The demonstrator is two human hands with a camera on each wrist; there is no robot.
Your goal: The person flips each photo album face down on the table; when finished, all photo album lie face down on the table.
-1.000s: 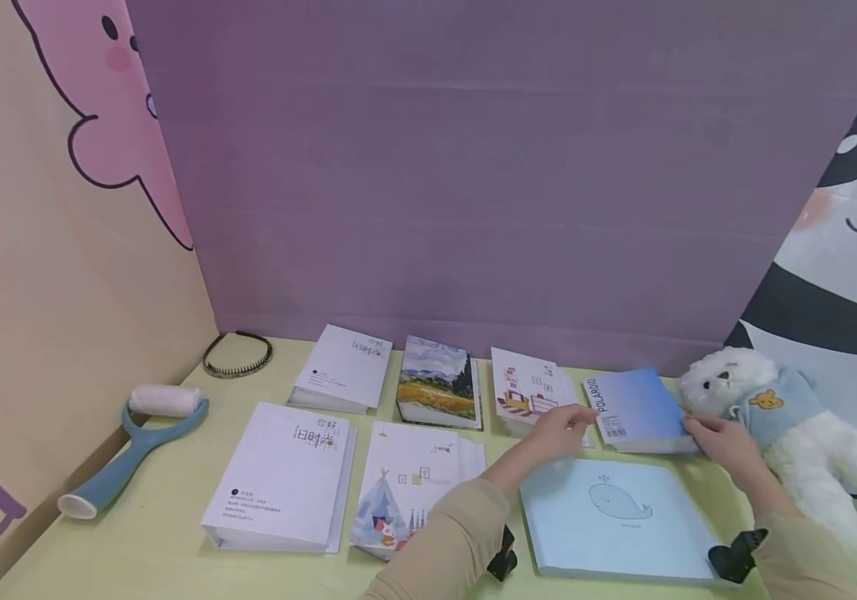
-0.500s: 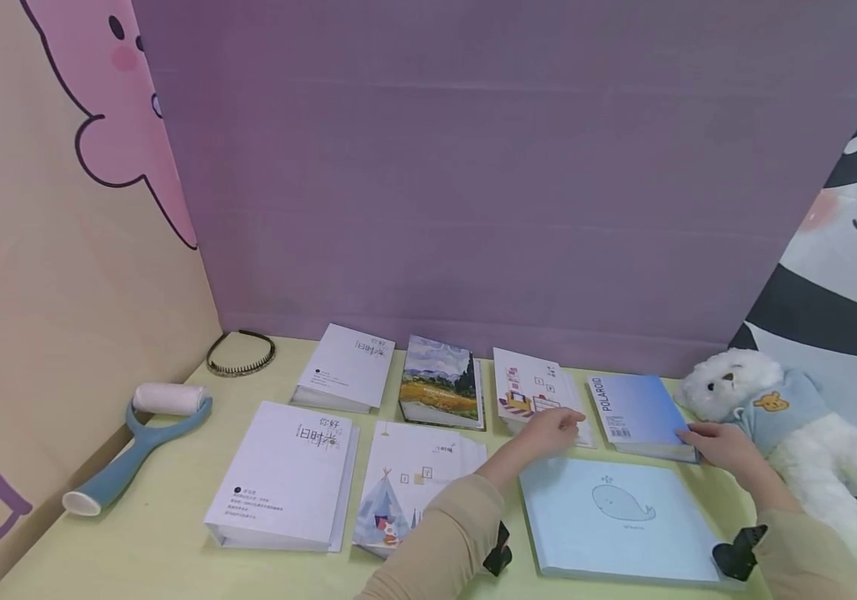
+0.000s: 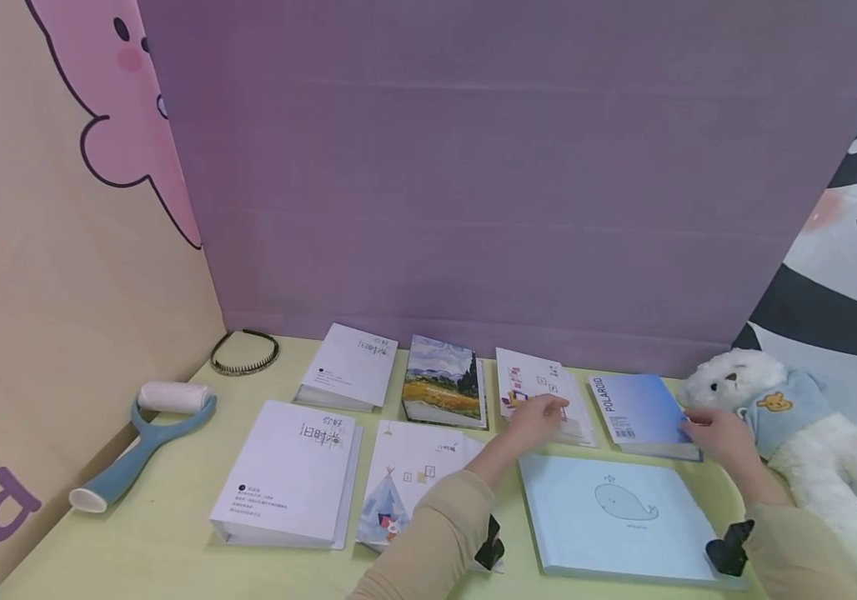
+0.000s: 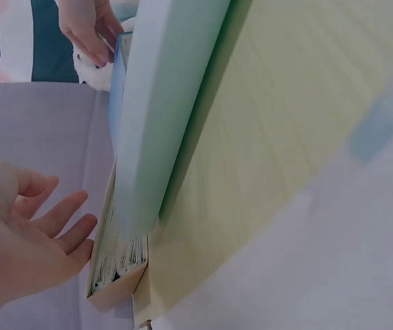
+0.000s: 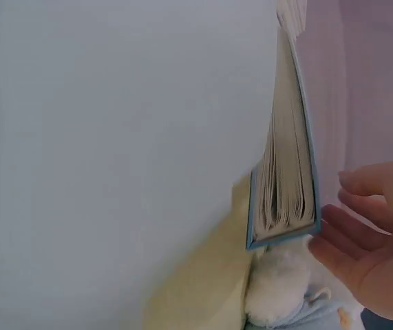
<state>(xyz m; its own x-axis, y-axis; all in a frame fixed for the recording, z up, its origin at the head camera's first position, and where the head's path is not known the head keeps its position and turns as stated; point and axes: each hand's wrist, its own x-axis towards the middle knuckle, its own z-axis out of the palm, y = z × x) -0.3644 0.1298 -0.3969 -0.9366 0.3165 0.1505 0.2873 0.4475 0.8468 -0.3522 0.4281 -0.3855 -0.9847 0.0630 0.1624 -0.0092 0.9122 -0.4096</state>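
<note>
A blue POLAROID photo album point(image 3: 637, 408) lies at the back right of the table. My right hand point(image 3: 724, 437) is at its right edge; in the right wrist view the loosely bent fingers point(image 5: 334, 237) are right by the cover edge, and whether they touch it I cannot tell. My left hand point(image 3: 537, 421) hovers over the lower part of a small white album with a truck picture point(image 3: 529, 383). Its fingers point(image 4: 72, 206) are relaxed and spread, holding nothing. In front of both hands lies a large pale blue whale album point(image 3: 627, 517).
White albums point(image 3: 286, 475) point(image 3: 349, 367), a landscape-cover album point(image 3: 441, 379) and a tent-picture album point(image 3: 391, 500) lie to the left. A lint roller point(image 3: 143, 442) and a hairband point(image 3: 244, 354) are at far left. A plush bear point(image 3: 789, 417) lies at right.
The POLAROID album has shifted slightly toward the front. My left hand has drawn away from its left side, back over the truck album. My right hand stays near its right edge.
</note>
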